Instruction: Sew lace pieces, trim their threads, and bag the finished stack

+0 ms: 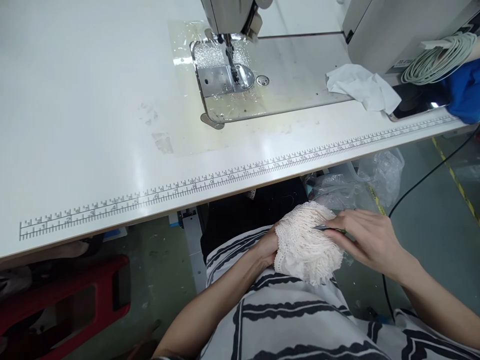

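The hands stand apart, with a bunched cream lace [305, 255] between them, beyond the front edge of the surface [93, 110] and over the striped garment [296, 315]. The left hand [268, 245] meets its left side, fingers hidden, grip indeterminable. The right hand [369, 240] pinches a small pointed tool [323, 228], long axis crosswise, tip leftward over the lace; contact is unclear. Toward the surface's far edge stands a sewing machine [229, 15].
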{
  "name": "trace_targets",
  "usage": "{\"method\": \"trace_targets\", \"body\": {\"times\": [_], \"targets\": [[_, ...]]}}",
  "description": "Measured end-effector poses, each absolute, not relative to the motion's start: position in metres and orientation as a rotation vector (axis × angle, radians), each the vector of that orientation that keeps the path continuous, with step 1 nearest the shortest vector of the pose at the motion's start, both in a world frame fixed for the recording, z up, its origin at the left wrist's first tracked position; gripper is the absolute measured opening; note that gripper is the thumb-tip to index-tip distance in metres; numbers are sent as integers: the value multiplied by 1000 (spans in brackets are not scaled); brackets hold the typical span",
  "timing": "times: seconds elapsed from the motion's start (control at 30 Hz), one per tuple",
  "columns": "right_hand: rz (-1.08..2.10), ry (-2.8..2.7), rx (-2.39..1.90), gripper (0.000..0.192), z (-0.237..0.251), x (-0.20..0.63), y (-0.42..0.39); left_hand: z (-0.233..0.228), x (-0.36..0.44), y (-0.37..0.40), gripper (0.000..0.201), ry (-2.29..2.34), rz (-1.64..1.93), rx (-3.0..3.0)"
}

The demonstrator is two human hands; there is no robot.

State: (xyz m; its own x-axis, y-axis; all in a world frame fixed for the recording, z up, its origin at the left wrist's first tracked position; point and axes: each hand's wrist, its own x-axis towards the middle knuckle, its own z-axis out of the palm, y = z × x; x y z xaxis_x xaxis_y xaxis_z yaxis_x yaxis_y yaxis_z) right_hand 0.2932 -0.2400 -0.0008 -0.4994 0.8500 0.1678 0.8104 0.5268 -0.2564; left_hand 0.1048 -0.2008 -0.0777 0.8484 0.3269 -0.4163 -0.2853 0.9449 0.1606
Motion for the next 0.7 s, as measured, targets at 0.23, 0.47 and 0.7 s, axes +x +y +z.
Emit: {"method": "trace_targets", "body": {"times": [0.23,0.47,0.7], "targets": [[309,-2546,-1393,11,2,292,-243,-90,103,-203,38,495,343,114],[286,-2571,-1379,9,0,287,-241,-92,104,-205,44,524,341,132],[263,-2519,-1415,9,4,292,-242,-80,105,-198,33,439,289,93]]}}
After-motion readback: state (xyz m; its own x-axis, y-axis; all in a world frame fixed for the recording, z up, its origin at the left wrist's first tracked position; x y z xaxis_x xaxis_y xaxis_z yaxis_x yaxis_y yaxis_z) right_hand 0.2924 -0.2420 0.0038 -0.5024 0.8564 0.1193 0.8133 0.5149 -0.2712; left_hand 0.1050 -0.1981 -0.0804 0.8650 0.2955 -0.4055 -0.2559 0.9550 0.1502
